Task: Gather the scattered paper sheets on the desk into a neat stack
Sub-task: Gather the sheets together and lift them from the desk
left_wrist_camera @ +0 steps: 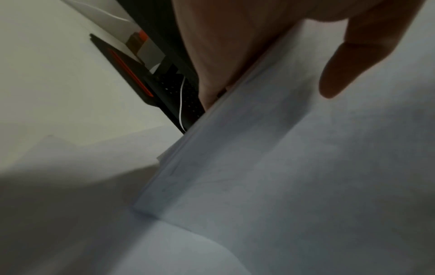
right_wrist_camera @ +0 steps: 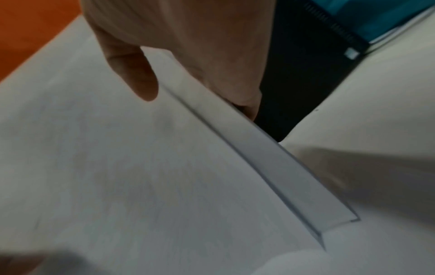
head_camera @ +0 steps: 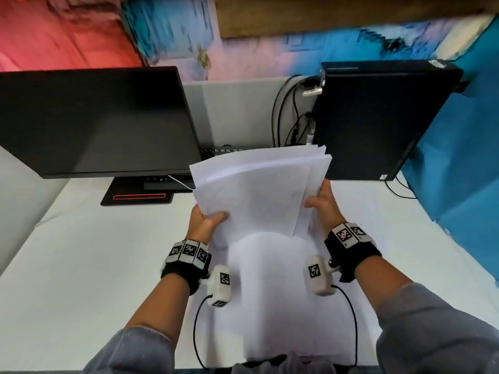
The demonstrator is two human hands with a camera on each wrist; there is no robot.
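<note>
Both hands (head_camera: 205, 222) (head_camera: 324, 201) clasp thin, flat white sheets (head_camera: 256, 190).

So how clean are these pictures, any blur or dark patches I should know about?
Head view: wall at the top smeared into blocky colours, the paper sheets and monitor fairly sharp, edges bent by the wide lens. Left wrist view: dim, soft, a heavy shadow across the lower left desk. Right wrist view: blurred, the thumb out of focus.

matt white paper sheets (head_camera: 256, 190) (smooth)
</note>
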